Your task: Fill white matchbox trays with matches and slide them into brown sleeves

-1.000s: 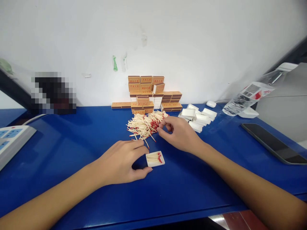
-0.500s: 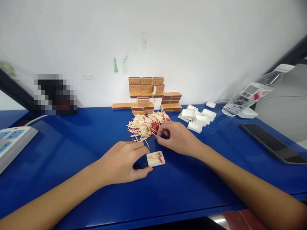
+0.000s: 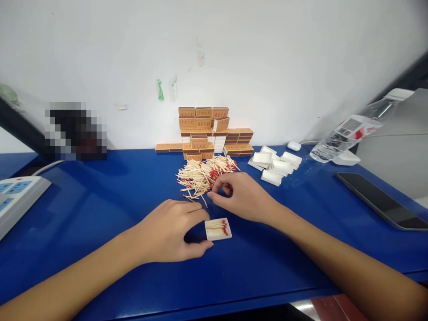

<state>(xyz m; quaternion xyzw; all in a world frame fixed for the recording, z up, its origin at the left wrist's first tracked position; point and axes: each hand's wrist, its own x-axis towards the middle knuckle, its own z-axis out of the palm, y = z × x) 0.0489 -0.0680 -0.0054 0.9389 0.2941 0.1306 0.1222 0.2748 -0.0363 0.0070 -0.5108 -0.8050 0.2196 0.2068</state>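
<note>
Blue tabletop (image 3: 100, 200): our left hand (image 3: 167, 232) pinches the small white cardboard tray (image 3: 218, 229), part-filled. Just beyond, our right hand (image 3: 244, 196) narrows onto the large loose red-tipped match heap (image 3: 200, 174); whether it holds any, we cannot tell.

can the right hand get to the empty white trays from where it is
Probably yes. The right hand rests by the match pile, and only bare blue table lies between it and the empty white trays.
</note>
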